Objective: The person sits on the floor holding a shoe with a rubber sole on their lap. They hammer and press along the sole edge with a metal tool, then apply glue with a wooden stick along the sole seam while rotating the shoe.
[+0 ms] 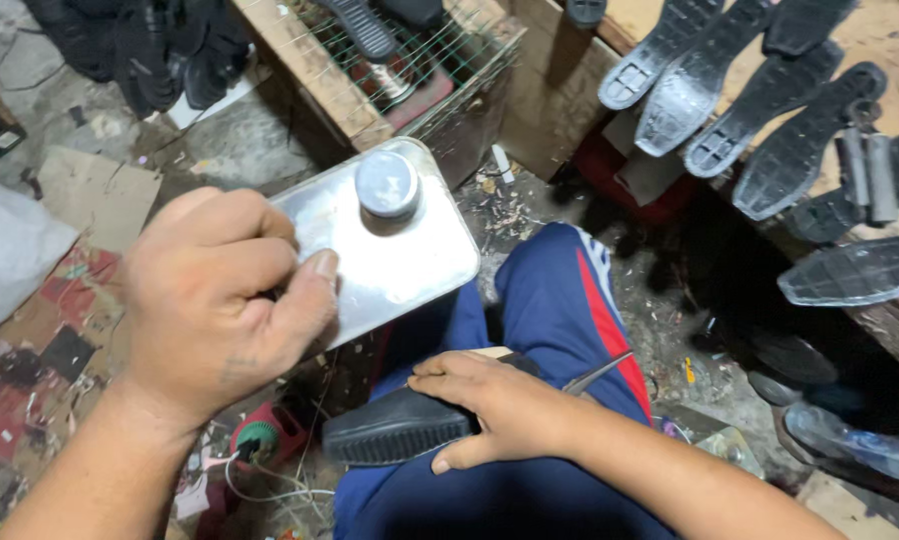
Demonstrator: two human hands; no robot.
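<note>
My left hand (215,295) grips the near edge of a shiny rectangular metal can (395,255) and holds it up above the floor. The can has a round metal cap (388,184) on top, and the cap is on. My right hand (500,405) rests on my lap, pressing down on a black shoe with a ribbed rubber sole (395,430). A thin metal blade or scissors tip (598,373) sticks out past my right hand. I sit in blue trousers with a red and white stripe (580,320).
Several black shoe soles (760,100) lie on a wooden bench at upper right. A wire-mesh wooden crate (410,70) stands ahead. Cardboard (95,195), scraps, a white bag (10,250) and a red tool with cables (265,440) litter the floor at left.
</note>
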